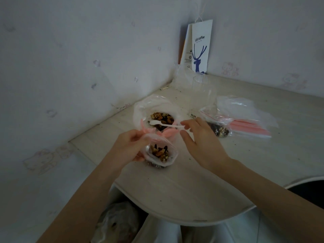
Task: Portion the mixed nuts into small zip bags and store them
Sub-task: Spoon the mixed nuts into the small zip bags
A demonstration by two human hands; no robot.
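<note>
A large clear bag (140,109) with pink handles stands open on the table, holding mixed nuts (162,118). A white plastic spoon (164,124) lies across its mouth; my right hand (198,139) pinches the spoon's handle end between thumb and fingers. In front of it my left hand (129,146) grips the rim of a small zip bag (159,153), held open and partly filled with nuts. Another small zip bag (217,127) with nuts lies on the table to the right, with a red zip line.
A stack of unused zip bags (245,120) lies at the right. A clear plastic cup (201,92) and a white paper coffee bag (199,48) stand in the back corner against the wall. The table's (192,190) curved front edge is near me.
</note>
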